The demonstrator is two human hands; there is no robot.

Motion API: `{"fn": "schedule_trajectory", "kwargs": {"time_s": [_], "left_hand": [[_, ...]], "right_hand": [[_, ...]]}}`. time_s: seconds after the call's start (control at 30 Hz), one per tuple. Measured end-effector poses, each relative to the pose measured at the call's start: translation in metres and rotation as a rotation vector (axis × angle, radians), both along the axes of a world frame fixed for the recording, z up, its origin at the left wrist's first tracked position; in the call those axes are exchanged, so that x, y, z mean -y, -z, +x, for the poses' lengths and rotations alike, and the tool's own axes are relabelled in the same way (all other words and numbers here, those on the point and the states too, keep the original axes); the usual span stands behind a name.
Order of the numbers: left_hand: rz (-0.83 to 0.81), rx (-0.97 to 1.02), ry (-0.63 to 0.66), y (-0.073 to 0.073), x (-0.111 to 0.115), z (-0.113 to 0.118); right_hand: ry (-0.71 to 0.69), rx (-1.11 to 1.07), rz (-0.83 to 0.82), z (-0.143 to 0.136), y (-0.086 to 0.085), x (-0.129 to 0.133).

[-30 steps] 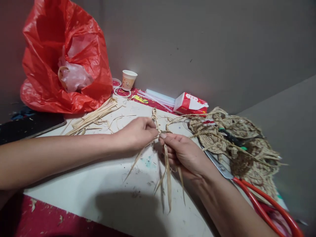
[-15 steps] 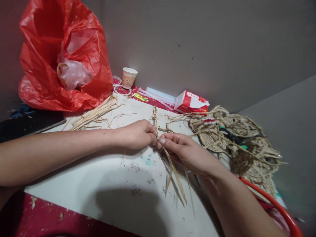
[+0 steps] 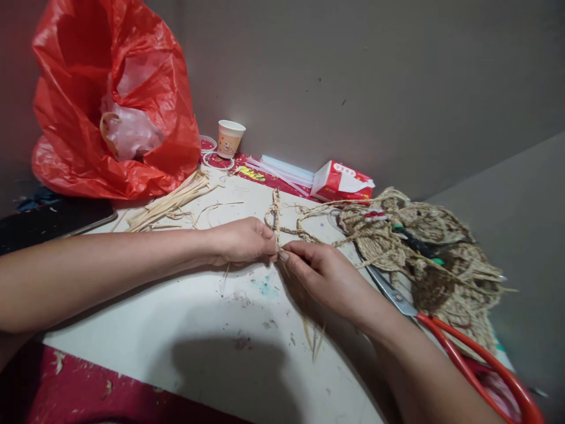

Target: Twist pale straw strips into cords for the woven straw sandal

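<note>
A thin braided straw cord (image 3: 276, 212) runs down the white board (image 3: 189, 330) to my fingertips. My left hand (image 3: 247, 240) is closed, pinching the cord's near end from the left. From the right, my right hand (image 3: 322, 271) pinches the straw strands at the same spot, its thumb and forefinger almost touching the left fingers. Loose strand ends (image 3: 311, 338) hang below my right hand, partly hidden behind it. The braid loops away rightwards to a heap of coiled straw braid (image 3: 441, 224).
Red-handled scissors (image 3: 397, 297) lie beside my right forearm. Loose straw strips (image 3: 172, 200) are at the back left, near a red plastic bag (image 3: 176, 118) and a dark flat device (image 3: 57, 221). A paper cup (image 3: 230, 140) and a tissue pack (image 3: 342, 181) stand along the wall.
My right hand has shifted slightly left and turned, covering more of the hanging strands. The scissors' blades now show beside the forearm. My left hand stays nearly in place, still pinching.
</note>
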State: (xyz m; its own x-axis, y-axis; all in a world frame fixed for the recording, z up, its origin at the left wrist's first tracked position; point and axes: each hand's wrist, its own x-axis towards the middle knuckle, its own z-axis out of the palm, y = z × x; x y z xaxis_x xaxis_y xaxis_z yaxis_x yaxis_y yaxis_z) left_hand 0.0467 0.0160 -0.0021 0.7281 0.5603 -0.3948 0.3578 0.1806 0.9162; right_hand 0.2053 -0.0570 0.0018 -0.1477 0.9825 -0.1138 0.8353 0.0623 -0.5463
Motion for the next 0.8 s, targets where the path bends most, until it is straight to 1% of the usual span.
{"fn": "schedule_trajectory", "kwargs": {"time_s": [0.17, 0.33, 0.43, 0.53, 0.6, 0.67, 0.73, 0.8], "left_hand": [[0.169, -0.014, 0.006, 0.003, 0.001, 0.000], [0.294, -0.001, 0.036, 0.007, 0.001, 0.000], [0.356, -0.001, 0.066, 0.007, 0.001, -0.001], [0.390, 0.027, 0.076, 0.005, 0.003, 0.000], [0.356, 0.052, 0.051, 0.005, 0.004, 0.000], [0.245, 0.083, -0.008, 0.006, 0.006, 0.002], [0.092, 0.083, -0.077, 0.007, 0.007, 0.003], [-0.041, 0.075, -0.127, 0.006, 0.009, 0.003]], "right_hand": [[-0.025, 0.083, -0.003, 0.002, -0.008, 0.000], [0.011, 0.090, 0.015, 0.002, -0.011, 0.001], [0.041, 0.044, -0.013, 0.004, -0.013, -0.001], [0.066, -0.081, -0.079, 0.005, -0.014, -0.002], [0.076, -0.155, -0.135, 0.003, -0.014, 0.000], [0.076, -0.165, -0.158, -0.003, -0.012, 0.003], [0.066, -0.056, -0.115, -0.013, -0.009, 0.008], [0.051, 0.144, -0.047, -0.022, -0.008, 0.012]]}}
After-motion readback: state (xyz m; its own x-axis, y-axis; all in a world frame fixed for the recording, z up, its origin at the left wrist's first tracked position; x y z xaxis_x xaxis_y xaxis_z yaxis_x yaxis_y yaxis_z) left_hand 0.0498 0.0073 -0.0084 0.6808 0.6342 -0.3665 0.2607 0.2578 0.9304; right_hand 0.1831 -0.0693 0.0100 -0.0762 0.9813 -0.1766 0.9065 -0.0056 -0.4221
